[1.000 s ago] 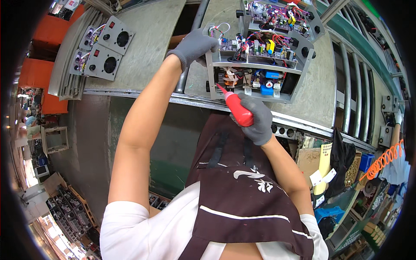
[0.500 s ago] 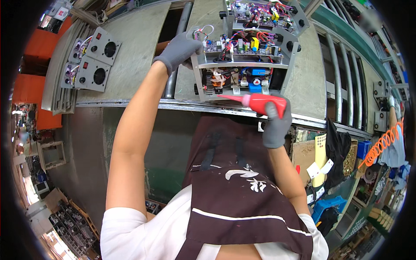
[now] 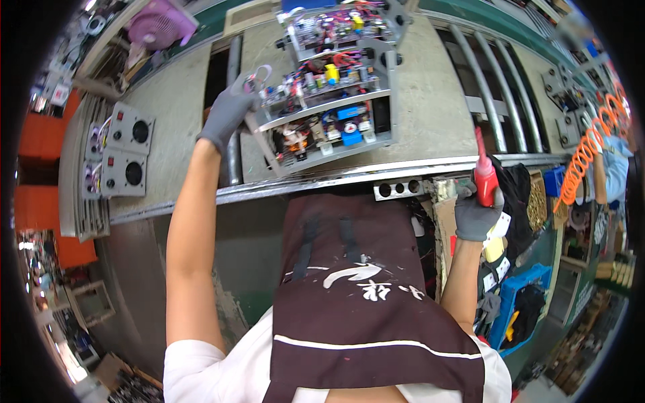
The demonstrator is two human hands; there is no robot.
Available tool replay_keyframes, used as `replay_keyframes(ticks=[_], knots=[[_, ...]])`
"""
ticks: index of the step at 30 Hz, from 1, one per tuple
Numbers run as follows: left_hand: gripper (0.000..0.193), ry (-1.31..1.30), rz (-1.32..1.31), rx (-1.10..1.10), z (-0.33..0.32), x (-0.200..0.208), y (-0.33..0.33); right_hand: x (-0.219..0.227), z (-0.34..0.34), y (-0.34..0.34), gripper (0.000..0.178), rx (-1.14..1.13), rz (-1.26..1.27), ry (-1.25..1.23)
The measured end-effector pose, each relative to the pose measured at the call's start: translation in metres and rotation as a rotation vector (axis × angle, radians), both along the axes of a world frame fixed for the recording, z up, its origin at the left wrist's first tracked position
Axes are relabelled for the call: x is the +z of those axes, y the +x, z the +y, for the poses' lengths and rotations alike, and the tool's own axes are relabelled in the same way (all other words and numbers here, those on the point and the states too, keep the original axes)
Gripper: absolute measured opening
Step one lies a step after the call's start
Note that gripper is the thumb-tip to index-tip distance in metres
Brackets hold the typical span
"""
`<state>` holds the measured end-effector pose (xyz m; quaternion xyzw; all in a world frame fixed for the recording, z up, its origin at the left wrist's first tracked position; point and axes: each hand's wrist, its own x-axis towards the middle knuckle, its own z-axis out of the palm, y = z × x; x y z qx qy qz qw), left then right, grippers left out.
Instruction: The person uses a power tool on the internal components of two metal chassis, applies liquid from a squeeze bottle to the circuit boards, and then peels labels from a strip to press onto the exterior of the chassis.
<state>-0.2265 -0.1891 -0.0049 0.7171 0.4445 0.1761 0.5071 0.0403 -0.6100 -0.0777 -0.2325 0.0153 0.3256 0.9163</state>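
Note:
A metal chassis [image 3: 326,110], packed with circuit boards, wires and a blue component, stands slightly turned on the workbench. My left hand [image 3: 227,113], in a grey glove, has its fingers closed around the upper left corner of that chassis, near a loop of wire. Gripped in my gloved right hand [image 3: 476,218] is a red squeeze bottle [image 3: 486,183], its thin nozzle pointing up, just in front of the bench edge and apart from the chassis. Behind the first unit is a second similar chassis [image 3: 336,33].
Grey panel units with black fans [image 3: 127,173] stand at the bench's left end. Steel rollers [image 3: 485,91] lie to the right. An orange coiled hose [image 3: 570,180] hangs near another person's arm [image 3: 599,178]. A blue crate [image 3: 505,314] sits below at right.
The red bottle has moved right, away from the chassis front, and its nozzle has swung from pointing left to pointing up. The chassis has turned, with my left hand still at its corner.

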Motion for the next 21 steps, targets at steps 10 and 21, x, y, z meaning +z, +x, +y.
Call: replay_keyframes(ticks=[10,21], knots=[[0.068,0.130,-0.352,-0.166,-0.087,0.031,0.006,0.015,-0.023,-0.025,0.059,0.241,-0.201,-0.322],[0.064,0.292,-0.085,-0.037,-0.023,-0.049,-0.071,-0.027,-0.179,0.093,0.058,-0.466,-1.213,-2.417]])
